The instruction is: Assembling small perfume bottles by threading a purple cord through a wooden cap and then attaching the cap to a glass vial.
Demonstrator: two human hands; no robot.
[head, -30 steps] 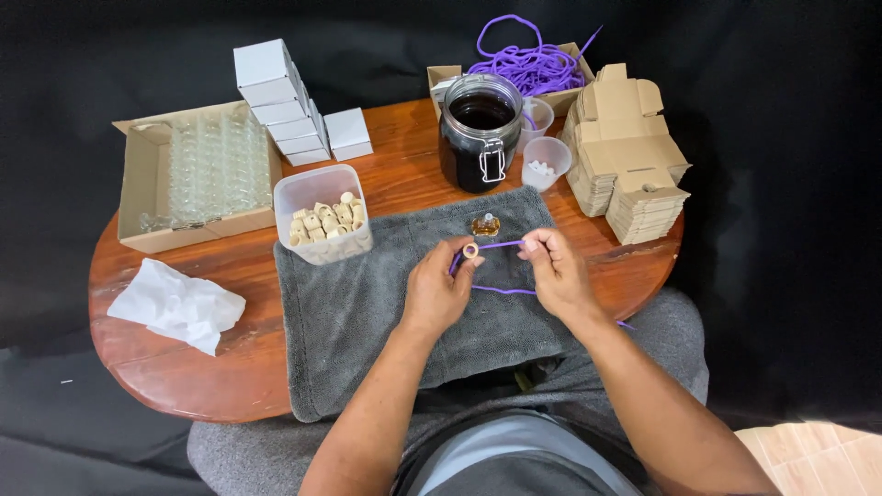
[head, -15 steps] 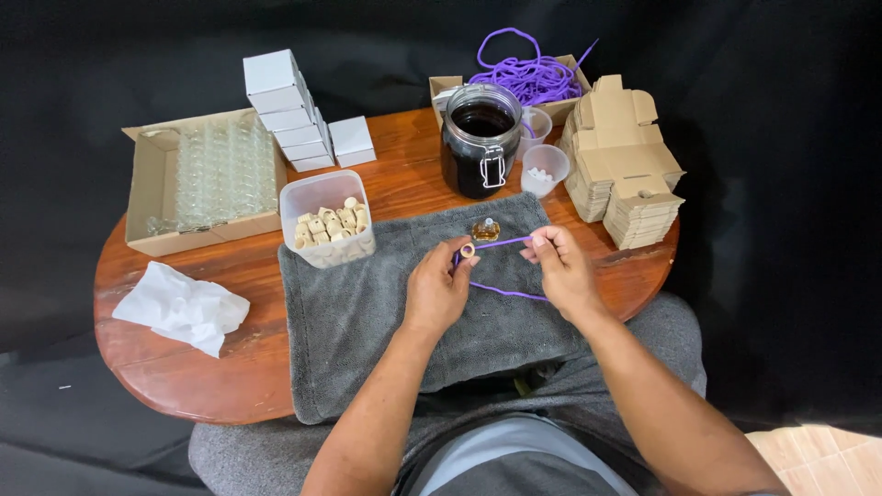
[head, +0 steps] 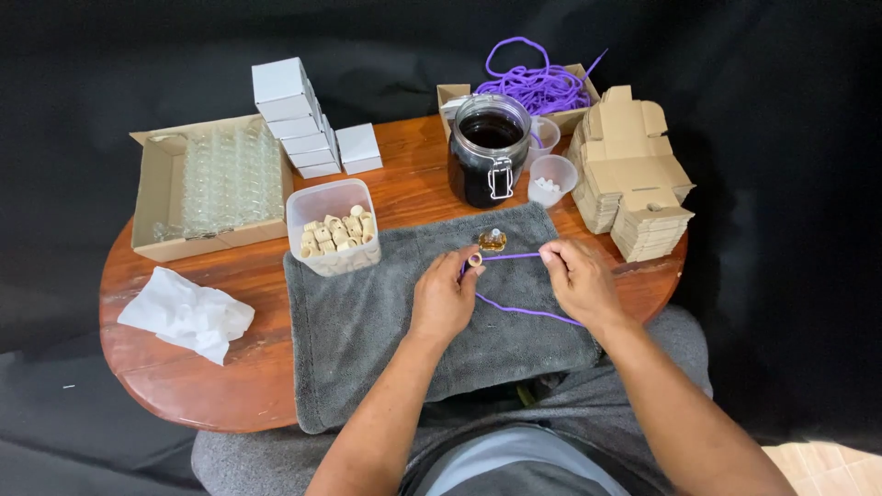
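Pinching a purple cord (head: 514, 257) at both ends, the hands are working over a grey towel (head: 386, 321) spread on the round wooden surface (head: 165, 367). The left hand (head: 444, 298) is closing thumb and forefinger on the cord's end, where a small cork-coloured piece (head: 475, 261) seems to be sitting. The right hand (head: 577, 280) is curling shut on the cord further along, with the slack looping back across the towel beneath it. A small bottle (head: 492, 241) with amber liquid is standing upright on the towel, just beyond the taut stretch of cord.

That bottle looks like the weak point: it is standing on soft cloth with the cord running just beside it, so a tug or a drifting knuckle could be tipping it over and spilling it. The small piece at the left fingertips could be slipping off the cord if the pinch loosens. The dark glass jar (head: 489, 152) and the two small plastic cups (head: 553, 176) are standing near behind, within reach of a careless sweep.

Much is staying hard to read. Whether the cord is threaded through the small piece or only pressed against it, I cannot tell. The right hand's fingertips are hiding their grip. The tub of corks (head: 333, 225) is showing only its top layer, the glass vials in the cardboard tray (head: 147, 197) are blurring together, and the cord's far tail is disappearing under the right wrist.
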